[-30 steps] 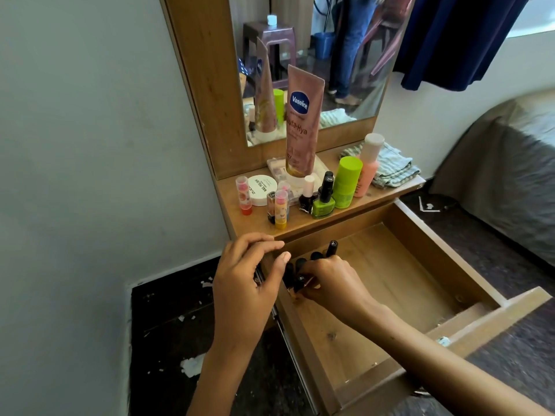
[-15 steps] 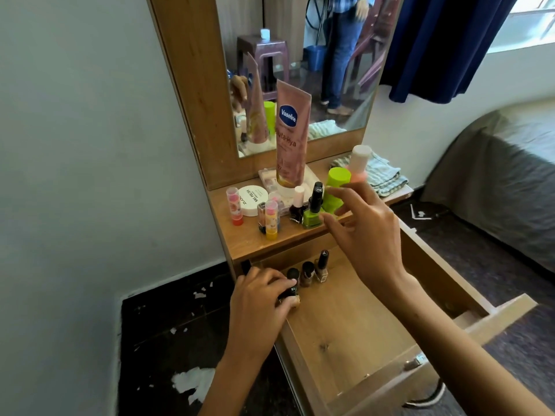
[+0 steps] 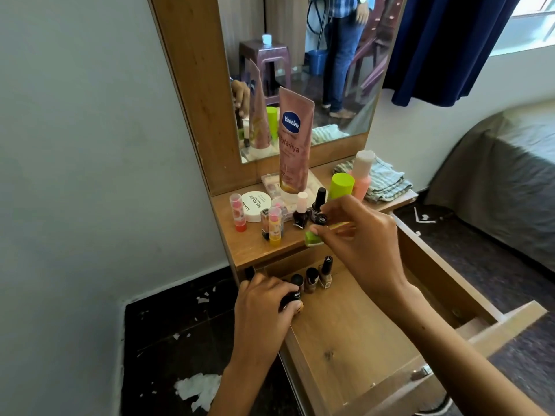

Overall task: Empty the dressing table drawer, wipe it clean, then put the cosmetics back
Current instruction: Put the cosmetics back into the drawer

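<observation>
Dresser top's crowded, so the drawer point(image 3: 354, 340) gets refilled: right hand point(image 3: 357, 235) pinches the green nail polish point(image 3: 313, 238) off the shelf, left hand point(image 3: 267, 307) curls around a dark bottle point(image 3: 292, 298), steadying the row.

Your 2 arms come into view bare from the bottom edge: no sleeves, no watch, no bracelet at either wrist. Your left hand point(image 3: 264, 298) and your right hand point(image 3: 357, 235) carry no rings on the fingers that show (fingernails are short and plain, as far as visible).
</observation>
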Demonstrator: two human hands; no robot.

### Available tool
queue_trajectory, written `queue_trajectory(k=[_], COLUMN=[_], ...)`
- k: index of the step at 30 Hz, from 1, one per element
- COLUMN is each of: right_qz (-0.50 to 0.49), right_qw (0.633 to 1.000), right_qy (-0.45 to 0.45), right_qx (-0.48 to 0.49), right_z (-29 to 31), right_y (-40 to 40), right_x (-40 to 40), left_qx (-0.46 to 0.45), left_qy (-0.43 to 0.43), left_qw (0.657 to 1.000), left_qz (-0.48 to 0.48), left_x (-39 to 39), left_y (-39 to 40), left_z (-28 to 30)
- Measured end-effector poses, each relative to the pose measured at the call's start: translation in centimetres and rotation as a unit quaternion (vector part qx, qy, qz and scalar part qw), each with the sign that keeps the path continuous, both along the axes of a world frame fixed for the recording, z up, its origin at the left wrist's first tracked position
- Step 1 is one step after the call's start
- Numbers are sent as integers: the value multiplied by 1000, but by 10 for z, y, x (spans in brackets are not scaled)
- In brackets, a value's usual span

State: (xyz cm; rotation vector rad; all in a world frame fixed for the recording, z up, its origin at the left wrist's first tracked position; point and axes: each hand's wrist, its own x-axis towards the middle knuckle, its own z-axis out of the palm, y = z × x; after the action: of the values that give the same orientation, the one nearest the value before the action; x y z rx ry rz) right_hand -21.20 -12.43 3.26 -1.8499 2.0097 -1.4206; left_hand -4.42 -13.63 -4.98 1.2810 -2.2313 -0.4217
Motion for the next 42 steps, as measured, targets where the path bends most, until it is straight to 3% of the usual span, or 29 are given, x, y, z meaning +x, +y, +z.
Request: queue_trajectory(k=[5, 9, 13, 31, 42], right_qz=[88, 90, 87, 60, 57], right_qw=[989, 967, 952, 945, 941], right_qy=[17, 67, 90, 172, 168], right_qx=[116, 230, 279, 273, 288], right_z=[-2, -29, -54, -69, -62], right_y=[23, 25, 19, 12, 11], right_x=[-9, -12, -11, 3, 5], left_qx=[6, 17, 19, 20, 3], left_qy=[27, 28, 20, 16, 23], left_qw=[1000, 999, 1000, 1000, 1000], left_qz=[-7, -3, -6, -8, -15], left_x=[3, 3, 2, 2, -1], left_y=[-2, -1, 0, 1, 3], left_z=[-1, 2, 4, 5, 8])
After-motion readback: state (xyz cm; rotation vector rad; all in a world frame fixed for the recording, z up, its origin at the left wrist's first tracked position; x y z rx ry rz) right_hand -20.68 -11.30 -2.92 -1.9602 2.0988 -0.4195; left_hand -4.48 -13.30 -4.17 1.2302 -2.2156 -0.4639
